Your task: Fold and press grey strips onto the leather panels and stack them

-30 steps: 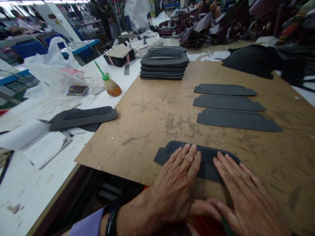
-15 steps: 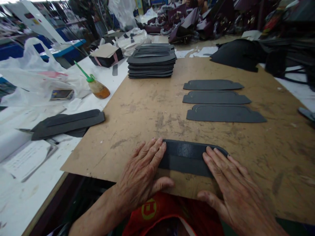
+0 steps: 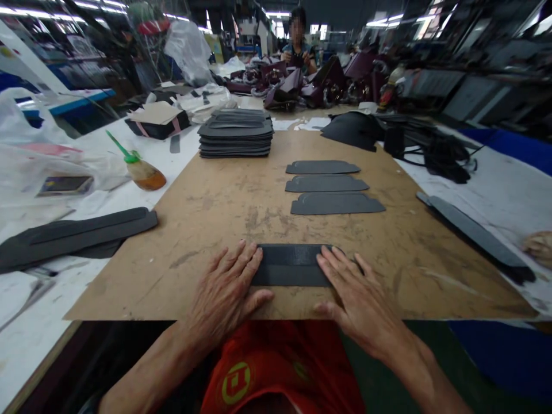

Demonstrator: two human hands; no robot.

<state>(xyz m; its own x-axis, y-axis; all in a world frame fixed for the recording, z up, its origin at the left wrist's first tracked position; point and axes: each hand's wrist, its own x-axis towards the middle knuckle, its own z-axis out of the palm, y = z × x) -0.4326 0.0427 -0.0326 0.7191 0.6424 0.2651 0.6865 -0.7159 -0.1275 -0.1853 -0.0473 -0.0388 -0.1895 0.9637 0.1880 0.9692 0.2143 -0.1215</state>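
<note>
A dark strip-shaped panel (image 3: 291, 267) lies flat on the brown board (image 3: 194, 218) close to its front edge. My left hand (image 3: 230, 279) rests flat on the panel's left end, fingers stretched out. On the right end lies my right hand (image 3: 353, 282), also flat with its fingers spread and covering that end. Between the hands, the panel's upper band looks slightly shinier than its lower part. Beyond it, three similar grey pieces (image 3: 336, 204) lie in a column on the board.
A stack of dark panels (image 3: 235, 138) stands at the board's back left. To the left are a glue bottle (image 3: 146, 174) with a green nozzle and more dark pieces (image 3: 86, 233). Another dark piece (image 3: 474, 236) lies at the right edge. A person (image 3: 297, 43) sits behind purple bags (image 3: 328, 83).
The camera view has tilted up and turned right, bringing the person at the back and the right side into sight. Both hands stay flat on the panel.
</note>
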